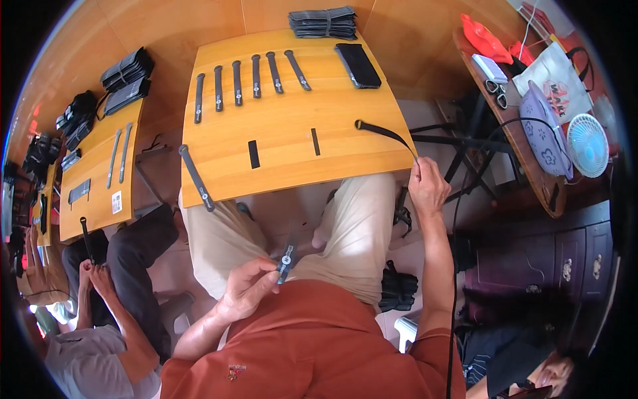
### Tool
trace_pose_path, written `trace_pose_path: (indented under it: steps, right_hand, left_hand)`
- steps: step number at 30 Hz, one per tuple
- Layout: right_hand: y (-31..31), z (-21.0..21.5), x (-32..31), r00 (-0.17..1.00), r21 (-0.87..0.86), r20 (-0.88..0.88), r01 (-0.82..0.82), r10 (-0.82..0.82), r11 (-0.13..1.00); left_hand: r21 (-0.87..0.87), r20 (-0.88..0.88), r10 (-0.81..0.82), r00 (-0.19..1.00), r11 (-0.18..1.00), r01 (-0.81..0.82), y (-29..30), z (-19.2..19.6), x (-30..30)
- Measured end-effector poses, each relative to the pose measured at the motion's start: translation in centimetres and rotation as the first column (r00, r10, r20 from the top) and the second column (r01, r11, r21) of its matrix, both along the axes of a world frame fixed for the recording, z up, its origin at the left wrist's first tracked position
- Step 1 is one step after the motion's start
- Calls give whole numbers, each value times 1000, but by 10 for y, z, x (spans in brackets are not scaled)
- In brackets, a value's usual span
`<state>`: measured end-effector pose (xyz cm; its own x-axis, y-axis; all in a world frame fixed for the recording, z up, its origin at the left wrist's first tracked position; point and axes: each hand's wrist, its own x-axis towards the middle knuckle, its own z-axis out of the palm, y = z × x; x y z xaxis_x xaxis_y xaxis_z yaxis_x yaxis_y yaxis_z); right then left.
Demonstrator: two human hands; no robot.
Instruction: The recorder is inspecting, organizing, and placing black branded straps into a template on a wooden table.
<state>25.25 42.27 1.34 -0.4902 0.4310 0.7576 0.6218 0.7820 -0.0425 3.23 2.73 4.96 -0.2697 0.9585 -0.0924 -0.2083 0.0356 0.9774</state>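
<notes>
My left hand [249, 289] is over my lap and pinches a small dark strap piece with a round metal part [286, 259]. My right hand [426, 186] is at the right front edge of the wooden table [279, 120] and holds the thin end of a long black strap [385, 134] that lies across the table's right side. Several black straps [249, 78] lie in a row along the far part of the table. One more black strap [196, 178] hangs over the table's front left corner. Two small black pieces [254, 153] lie in the middle.
A black phone [357, 65] and a stack of dark packets [323, 22] lie at the table's far right. A person [100, 312] at my left works at another wooden table [100, 166] with straps. At the right stands a round table with a small fan [587, 144], scissors and bags.
</notes>
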Motion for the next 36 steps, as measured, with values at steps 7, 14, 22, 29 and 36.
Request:
trace_pose_path:
  steps: [7, 14, 22, 29, 36]
  right_hand:
    - [-4, -13, 4, 985, 95, 172, -12, -4, 995]
    - [-1, -25, 0, 956, -116, 292, 22, 13, 993]
    - [-43, 4, -3, 923, -335, 350, 281, -158, 899]
    - [-136, 34, -30, 721, -695, -691, -681, -50, -231]
    - [-109, 25, -59, 771, -771, -637, -637, 12, -24]
  left_hand:
    - [-36, -35, -3, 999, 999, 2, 11, 0, -1]
    - [-7, -15, -8, 1000, 1000, 8, 31, 2, 5]
    - [12, -10, -19, 1000, 1000, 19, 68, 13, 13]
    - [228, -397, 35, 917, 972, 62, 126, 2, 25]
    - [136, -404, 125, 906, 988, -76, 172, -25, 40]
